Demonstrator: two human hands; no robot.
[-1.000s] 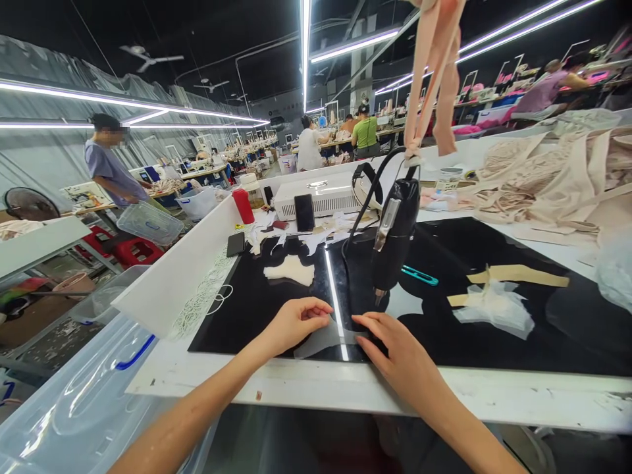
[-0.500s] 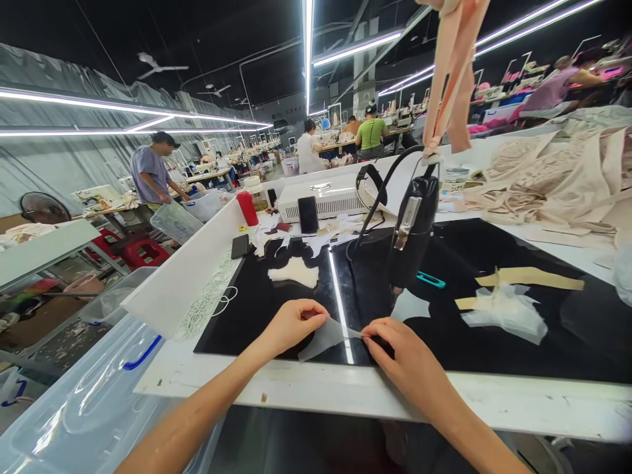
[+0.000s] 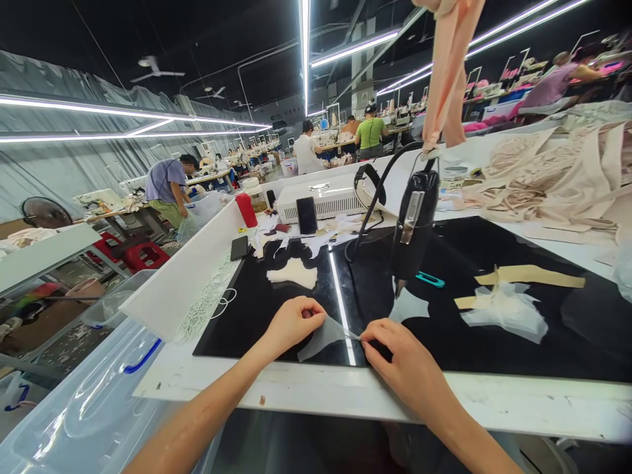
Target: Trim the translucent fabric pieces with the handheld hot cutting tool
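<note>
Between my hands, low over the front of the glossy black board (image 3: 257,322), a thin translucent fabric piece (image 3: 320,341) is stretched. My left hand (image 3: 295,322) pinches its upper edge, fingers closed. My right hand (image 3: 397,349) has its thumb and fingertips pressed together on the piece's narrow right end. Just beyond my right hand lies another translucent piece (image 3: 411,306), flat on the board. Above that piece hangs a black handheld device (image 3: 415,217) with a metal lever and a pointed lower tip, its cable curving to the left.
A cream stack of cut pieces (image 3: 292,273) lies back left, near a tangle of pale cord (image 3: 205,306). A teal cutter (image 3: 430,280), a sheer pile (image 3: 508,316) and tan strips (image 3: 540,276) lie to the right. Behind stand a phone (image 3: 307,216) and a white box (image 3: 323,197).
My hands stay nearly in place, still pinching the sheer piece. The hanging black device has shifted slightly. In the background at left, a person in a purple shirt has bent lower over a bin.
</note>
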